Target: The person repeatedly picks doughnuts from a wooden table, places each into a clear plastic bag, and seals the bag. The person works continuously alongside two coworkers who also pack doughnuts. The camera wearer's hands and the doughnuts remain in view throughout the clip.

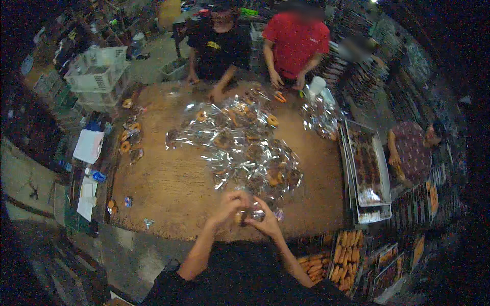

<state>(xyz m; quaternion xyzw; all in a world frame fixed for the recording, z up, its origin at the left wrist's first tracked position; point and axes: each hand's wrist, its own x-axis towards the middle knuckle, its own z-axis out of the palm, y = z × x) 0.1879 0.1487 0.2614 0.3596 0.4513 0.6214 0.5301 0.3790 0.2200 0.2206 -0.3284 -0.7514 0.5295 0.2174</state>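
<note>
At the near edge of the table [168,196], my left hand [230,208] and my right hand [268,222] face each other with curled fingers. Between them they hold a bagged donut [250,214], its clear wrapper shining; the fingers hide part of it, and the left hand is slightly blurred. Just beyond my hands spreads a wide heap of donuts in clear bags [255,148], some dark and some golden. A small purple-and-white item [278,214] lies beside my right hand.
Metal trays [387,196] stand stacked at the right edge. More donuts [125,146] lie along the left side. Two people, in a black shirt [218,48] and a red shirt [296,43], stand across the table; another is at the right. Trays of long pastries [347,257] sit lower right.
</note>
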